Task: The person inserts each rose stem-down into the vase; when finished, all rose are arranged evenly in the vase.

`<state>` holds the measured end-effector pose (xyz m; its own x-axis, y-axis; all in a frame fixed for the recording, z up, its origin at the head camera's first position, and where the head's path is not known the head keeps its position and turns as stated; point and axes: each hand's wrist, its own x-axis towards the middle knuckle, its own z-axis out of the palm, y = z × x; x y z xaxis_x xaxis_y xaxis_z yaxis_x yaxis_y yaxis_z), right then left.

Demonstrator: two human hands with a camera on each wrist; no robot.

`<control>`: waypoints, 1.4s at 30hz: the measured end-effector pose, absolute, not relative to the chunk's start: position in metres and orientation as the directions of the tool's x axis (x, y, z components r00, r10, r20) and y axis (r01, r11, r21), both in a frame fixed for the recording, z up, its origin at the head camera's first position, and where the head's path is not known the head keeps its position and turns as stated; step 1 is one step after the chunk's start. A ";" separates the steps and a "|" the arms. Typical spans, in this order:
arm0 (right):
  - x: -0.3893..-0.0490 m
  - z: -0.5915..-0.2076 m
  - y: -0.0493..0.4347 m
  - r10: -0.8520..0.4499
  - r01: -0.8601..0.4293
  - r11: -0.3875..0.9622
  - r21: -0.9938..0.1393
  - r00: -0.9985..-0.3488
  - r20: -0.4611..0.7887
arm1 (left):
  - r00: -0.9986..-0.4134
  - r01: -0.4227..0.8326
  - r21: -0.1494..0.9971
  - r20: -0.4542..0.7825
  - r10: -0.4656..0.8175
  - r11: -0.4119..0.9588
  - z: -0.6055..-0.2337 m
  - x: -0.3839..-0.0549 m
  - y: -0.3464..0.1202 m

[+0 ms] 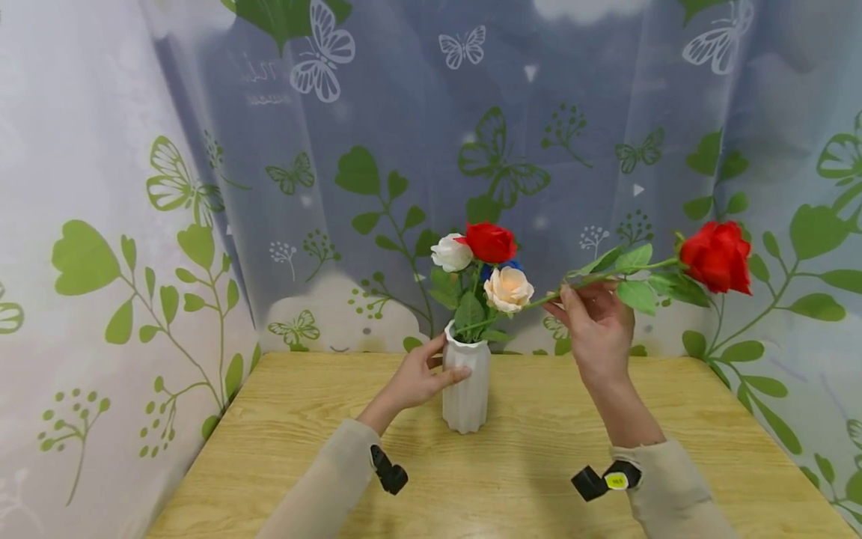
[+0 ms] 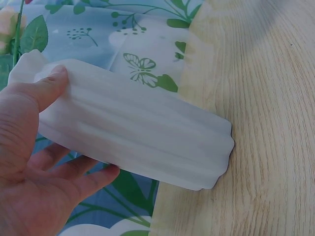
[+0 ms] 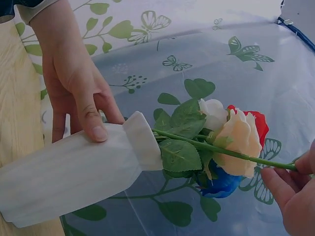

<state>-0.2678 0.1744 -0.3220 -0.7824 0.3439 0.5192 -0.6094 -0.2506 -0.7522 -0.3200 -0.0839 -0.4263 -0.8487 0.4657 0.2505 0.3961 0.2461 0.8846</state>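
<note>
A white ribbed vase (image 1: 466,397) stands upright on the table. My left hand (image 1: 419,378) grips it near the neck, thumb (image 2: 54,81) on one side and fingers on the other. In the vase are a white rose (image 1: 451,253), a red rose (image 1: 490,242), a peach rose (image 1: 508,290) and a mostly hidden blue rose (image 3: 221,183). My right hand (image 1: 598,329) pinches the green stem (image 3: 206,146) of another red rose (image 1: 717,257). That rose leans out to the right, its stem's lower end at the vase mouth and its bloom beyond the hand.
The light wooden table (image 1: 323,449) ends at a patterned curtain (image 1: 404,97) with green leaves and butterflies, which also hangs along both sides. Black wrist cameras are strapped at both sleeves (image 1: 326,479).
</note>
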 end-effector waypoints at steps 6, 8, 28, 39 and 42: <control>-0.266 -0.323 0.169 0.247 -0.631 -0.155 -0.760 -0.770 0.589 | -0.848 0.405 0.880 0.259 0.462 0.248 -0.426 -0.321 -0.084; -0.265 -0.323 0.168 0.209 -0.656 -0.130 -0.743 -0.751 0.626 | -0.848 0.404 0.881 0.259 0.463 0.248 -0.426 -0.321 -0.084; -0.258 -0.318 0.157 -0.033 -0.744 0.144 -0.653 -0.663 0.748 | -0.852 0.391 0.885 0.244 0.464 0.254 -0.426 -0.320 -0.085; -0.272 -0.353 0.137 0.004 -0.555 0.312 -0.771 -0.811 0.585 | -0.846 0.408 0.878 0.259 0.467 0.250 -0.428 -0.320 -0.084; -0.276 -0.356 0.135 0.011 -0.530 0.316 -0.787 -0.827 0.562 | -0.845 0.420 0.872 0.276 0.457 0.251 -0.427 -0.322 -0.084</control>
